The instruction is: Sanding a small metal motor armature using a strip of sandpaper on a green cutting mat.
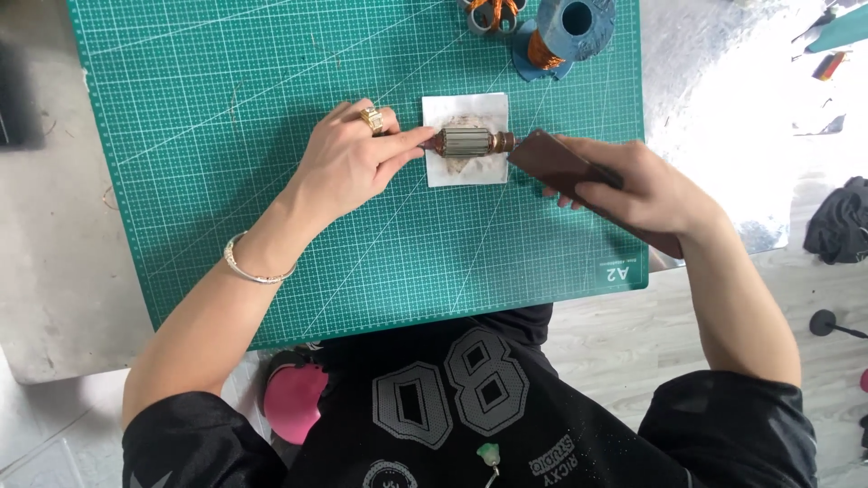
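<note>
On the left side of the picture, the left hand (348,163) reaches across the green cutting mat (226,136). Its fingers are stretched out and only a little curled, and the fingertips press on the left end of a small motor rotor (466,142). It is not closed around the rotor; it just pins it down. There is a gold ring on one finger and a silver bracelet (246,264) on the wrist.

The rotor lies on its side on a white paper square (467,140), just above the middle of the picture. The paper looks dusty and brownish under the rotor, so some rubbing seems to be done. The rotor is not put away, so the work looks partway along.

To the right, the right hand (637,185) is closed around a flat brown sanding piece (556,163). Its tip touches the rotor's right end.

At the top, a little right of the middle, are a blue spool with copper wire (561,32) and scissors (493,14).
</note>
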